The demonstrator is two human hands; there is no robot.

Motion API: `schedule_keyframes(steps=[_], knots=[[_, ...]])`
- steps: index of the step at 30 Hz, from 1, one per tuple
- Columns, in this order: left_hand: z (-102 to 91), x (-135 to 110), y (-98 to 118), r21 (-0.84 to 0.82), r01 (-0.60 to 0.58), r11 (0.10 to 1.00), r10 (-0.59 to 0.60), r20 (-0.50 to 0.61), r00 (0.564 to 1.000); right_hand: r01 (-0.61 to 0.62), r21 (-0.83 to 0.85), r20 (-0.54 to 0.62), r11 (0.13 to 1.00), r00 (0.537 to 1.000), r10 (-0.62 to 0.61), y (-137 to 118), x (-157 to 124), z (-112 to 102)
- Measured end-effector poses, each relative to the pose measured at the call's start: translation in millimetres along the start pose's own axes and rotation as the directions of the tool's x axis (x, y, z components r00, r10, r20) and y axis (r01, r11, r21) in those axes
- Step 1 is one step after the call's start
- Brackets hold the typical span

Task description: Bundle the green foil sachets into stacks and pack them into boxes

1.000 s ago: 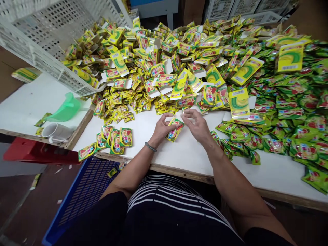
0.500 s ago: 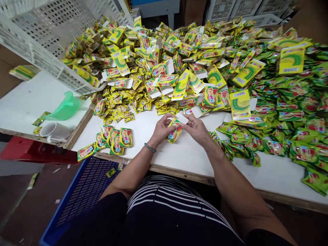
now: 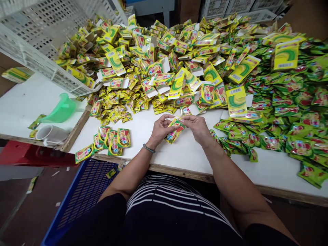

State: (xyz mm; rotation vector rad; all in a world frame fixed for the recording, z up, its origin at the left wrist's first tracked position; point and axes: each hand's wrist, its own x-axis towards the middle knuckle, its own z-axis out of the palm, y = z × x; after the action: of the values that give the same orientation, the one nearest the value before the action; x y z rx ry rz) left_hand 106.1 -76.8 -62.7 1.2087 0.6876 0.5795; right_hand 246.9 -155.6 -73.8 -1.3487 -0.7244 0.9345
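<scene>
Over the white tabletop [image 3: 153, 154] I hold a small yellow and green printed carton [image 3: 174, 134], tilted, between both hands. My left hand [image 3: 161, 129], with a beaded bracelet at the wrist, grips its left side with the thumb across the front. The fingers of my right hand [image 3: 196, 128] pinch its top end, where only a sliver of white flap shows. Left of my hands lies a small group of closed cartons [image 3: 114, 140]. Just beyond them is a heap of small yellow sachets [image 3: 116, 109].
Piled across the back are cartons with open flaps [image 3: 164, 78]. Green sachets [image 3: 271, 143] spread over the right side. A white perforated crate [image 3: 74, 82] leans at the left, near a green scoop [image 3: 60, 109] and white mug [image 3: 55, 134]. A blue basket [image 3: 77, 194] stands below the table edge.
The white flap, which stood up from the carton's top, is now folded down under my right fingers. The view has shifted slightly; the carton stays in both hands.
</scene>
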Motion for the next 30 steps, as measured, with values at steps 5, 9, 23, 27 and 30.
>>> schedule_keyframes(steps=[5, 9, 23, 27, 30], knots=[[-3.4, -2.1, 1.0, 0.03, -0.009, 1.0, 0.009, -0.002, 1.0, 0.033, -0.065, 0.153, 0.997, 0.988, -0.023, -6.6, -2.9, -9.3], [-5.2, -3.4, 2.2, -0.031, -0.027, 0.999, 0.025, -0.058, 0.998, 0.043, -0.073, 0.198, 0.996, 0.98, -0.028, -6.5, -8.3, -2.8], [-2.5, -10.6, 3.2, 0.066, -0.045, 0.997, 0.046, -0.018, 0.999, 0.372, -0.36, 0.143, 0.856, 0.928, -0.344, -11.7, -20.8, 14.8], [-27.5, -20.4, 26.9, 0.716, -0.133, 0.685, 0.153, 0.037, 0.988, 0.428, -0.671, 0.188, 0.605, 0.888, -0.42, -5.7, -16.7, -13.0], [-61.8, -32.5, 47.0, 0.995, -0.027, 0.094, 0.092, 0.018, 0.996, 0.251, -0.912, 0.151, 0.325, 0.941, -0.304, 8.0, -10.0, -58.5]])
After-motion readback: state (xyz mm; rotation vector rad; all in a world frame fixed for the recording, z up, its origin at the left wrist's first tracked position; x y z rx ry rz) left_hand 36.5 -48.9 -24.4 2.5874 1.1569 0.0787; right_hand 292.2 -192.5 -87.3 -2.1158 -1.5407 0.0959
